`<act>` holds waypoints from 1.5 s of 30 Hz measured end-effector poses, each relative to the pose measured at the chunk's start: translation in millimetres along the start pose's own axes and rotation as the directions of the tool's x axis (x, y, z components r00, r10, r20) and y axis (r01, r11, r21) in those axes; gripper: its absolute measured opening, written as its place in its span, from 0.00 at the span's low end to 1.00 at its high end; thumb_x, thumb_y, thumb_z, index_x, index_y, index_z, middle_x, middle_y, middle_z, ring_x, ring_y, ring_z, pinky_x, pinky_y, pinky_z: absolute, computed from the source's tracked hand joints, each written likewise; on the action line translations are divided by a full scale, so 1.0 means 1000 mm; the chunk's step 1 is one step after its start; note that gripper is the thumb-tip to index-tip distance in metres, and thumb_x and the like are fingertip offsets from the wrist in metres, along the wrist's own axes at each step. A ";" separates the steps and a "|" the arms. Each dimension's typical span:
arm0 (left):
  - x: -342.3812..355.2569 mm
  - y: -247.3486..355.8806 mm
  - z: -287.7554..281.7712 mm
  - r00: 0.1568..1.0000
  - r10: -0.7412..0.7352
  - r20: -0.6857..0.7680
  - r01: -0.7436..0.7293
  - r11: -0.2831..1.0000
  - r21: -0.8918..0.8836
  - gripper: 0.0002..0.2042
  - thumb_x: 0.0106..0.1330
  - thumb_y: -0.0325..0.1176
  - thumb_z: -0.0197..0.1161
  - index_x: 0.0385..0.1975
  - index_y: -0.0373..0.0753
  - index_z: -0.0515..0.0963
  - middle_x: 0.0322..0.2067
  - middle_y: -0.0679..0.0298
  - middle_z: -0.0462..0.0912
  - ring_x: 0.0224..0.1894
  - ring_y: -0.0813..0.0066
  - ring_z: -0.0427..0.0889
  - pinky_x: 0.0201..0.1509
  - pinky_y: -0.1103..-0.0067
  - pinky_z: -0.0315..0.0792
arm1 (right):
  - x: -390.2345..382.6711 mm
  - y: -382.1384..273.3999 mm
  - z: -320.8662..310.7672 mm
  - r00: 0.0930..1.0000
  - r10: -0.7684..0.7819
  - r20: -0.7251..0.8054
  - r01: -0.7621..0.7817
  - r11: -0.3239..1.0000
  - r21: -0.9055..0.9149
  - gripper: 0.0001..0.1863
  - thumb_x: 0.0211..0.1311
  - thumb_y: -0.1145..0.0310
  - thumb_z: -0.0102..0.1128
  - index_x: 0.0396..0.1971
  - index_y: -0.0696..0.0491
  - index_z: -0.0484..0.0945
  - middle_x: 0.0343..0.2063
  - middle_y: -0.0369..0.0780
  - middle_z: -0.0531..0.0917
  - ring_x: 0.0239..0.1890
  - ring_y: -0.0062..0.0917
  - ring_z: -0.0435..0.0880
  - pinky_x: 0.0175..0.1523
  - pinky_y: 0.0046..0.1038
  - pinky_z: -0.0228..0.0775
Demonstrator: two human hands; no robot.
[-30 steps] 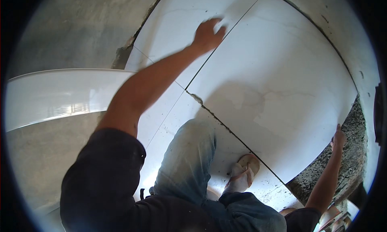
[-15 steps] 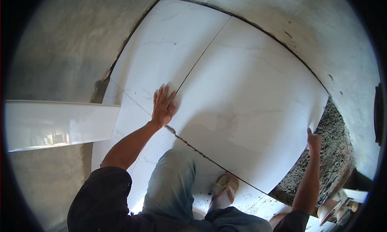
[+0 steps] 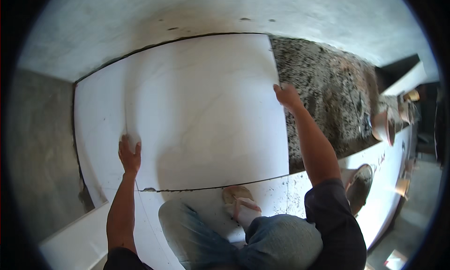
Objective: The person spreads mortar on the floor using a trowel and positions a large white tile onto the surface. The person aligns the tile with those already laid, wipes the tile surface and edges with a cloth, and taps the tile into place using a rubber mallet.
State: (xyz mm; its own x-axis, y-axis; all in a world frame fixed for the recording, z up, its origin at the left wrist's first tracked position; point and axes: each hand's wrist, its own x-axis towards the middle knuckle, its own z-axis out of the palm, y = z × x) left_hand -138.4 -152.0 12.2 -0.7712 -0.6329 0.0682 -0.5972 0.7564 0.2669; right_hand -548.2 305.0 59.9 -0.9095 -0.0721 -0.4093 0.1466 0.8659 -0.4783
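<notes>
A large white marbled floor tile (image 3: pixel 211 115) lies in front of me, against the far wall. Its neighbour, another white tile (image 3: pixel 101 124), adjoins it on the left along a thin joint. My left hand (image 3: pixel 130 156) rests on the tiles at that joint, fingers stretched out. At the large tile's right edge is my right hand (image 3: pixel 289 98), fingers curled at the edge and thumb by the top face. The fingers' undersides are hidden. Grey mortar (image 3: pixel 323 87) lies right beside that hand.
Grey walls (image 3: pixel 211 12) bound the far and left sides. At the right stand a bucket (image 3: pixel 383 128) and a round mortar-smeared pan (image 3: pixel 361 188). A white panel (image 3: pixel 77 237) lies at lower left. My sandalled foot (image 3: pixel 241 202) is on the near tiles.
My view has swung to the right, bringing more mortar, the bucket and the pan into sight. Both hands stay at about the same places on the tiles.
</notes>
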 end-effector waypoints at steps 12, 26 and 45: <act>0.012 0.015 0.006 0.957 -0.050 0.286 0.063 0.997 -0.039 0.45 0.64 0.57 0.57 0.67 0.26 0.49 0.69 0.42 0.48 0.72 0.51 0.46 0.74 0.66 0.44 | -0.050 -0.035 -0.256 0.383 -0.481 -0.789 0.728 0.683 -0.063 0.25 0.67 0.56 0.44 0.54 0.59 0.73 0.54 0.49 0.76 0.58 0.36 0.72 0.56 0.35 0.67; -0.055 0.079 -0.037 0.821 -0.112 0.560 0.185 0.980 -0.075 0.37 0.66 0.47 0.60 0.67 0.30 0.55 0.68 0.46 0.55 0.70 0.54 0.54 0.72 0.68 0.51 | -0.115 0.007 -0.246 0.521 -0.539 -0.663 0.728 -0.126 0.674 0.23 0.70 0.55 0.50 0.47 0.62 0.75 0.41 0.48 0.82 0.40 0.31 0.83 0.43 0.32 0.78; -0.145 0.296 -0.080 0.696 0.614 0.373 -0.501 0.787 -0.360 0.26 0.69 0.41 0.56 0.62 0.32 0.63 0.61 0.48 0.67 0.64 0.53 0.65 0.66 0.65 0.60 | -0.532 0.248 -0.066 0.756 -0.306 -0.579 0.226 0.952 -0.207 0.13 0.54 0.63 0.65 0.38 0.51 0.79 0.38 0.39 0.76 0.44 0.34 0.74 0.48 0.36 0.65</act>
State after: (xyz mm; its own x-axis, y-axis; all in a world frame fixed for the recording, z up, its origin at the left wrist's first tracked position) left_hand -186.0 150.1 157.8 -0.9854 0.0856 -0.1472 -0.0039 0.8529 0.5221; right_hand -53.8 591.1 210.0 -0.9576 -0.0327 0.2864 -0.1469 0.9103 -0.3870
